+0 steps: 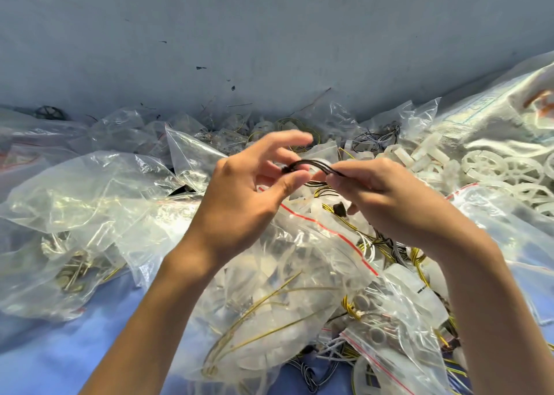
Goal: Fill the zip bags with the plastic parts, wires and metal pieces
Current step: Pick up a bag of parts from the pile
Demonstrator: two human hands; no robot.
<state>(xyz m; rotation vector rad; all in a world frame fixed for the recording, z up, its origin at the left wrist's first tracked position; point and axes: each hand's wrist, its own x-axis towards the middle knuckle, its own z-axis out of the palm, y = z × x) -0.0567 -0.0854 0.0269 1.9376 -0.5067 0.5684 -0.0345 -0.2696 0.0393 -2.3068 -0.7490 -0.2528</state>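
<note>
**A:** What does it all lie on?

**B:** A blue surface (pixel 75 349), which shows at its near left corner. A grey wall (pixel 209 34) rises along its far edge.

**A:** What is nearest?

**B:** A clear zip bag (pixel 299 277) with a red strip lies by the near edge, and there are yellow wires (pixel 254 319) inside it. Crumpled bags (pixel 75 199) are heaped toward the left edge.

**A:** And the hands?

**B:** Both are raised over the middle of the heap. The left hand (pixel 239 196) pinches 1 end of a looped black wire bundle (pixel 311 164) between its thumb and a curled finger, with the index finger stretched out. The right hand (pixel 386 196) pinches the other end with its fingers curled tight.

**A:** Farther back?

**B:** White plastic wheels (pixel 491 166) lie loose toward the right edge, with a white sack (pixel 494 109) behind them. 1 black wheel (pixel 48 112) sits at the far left corner, by the wall.
</note>
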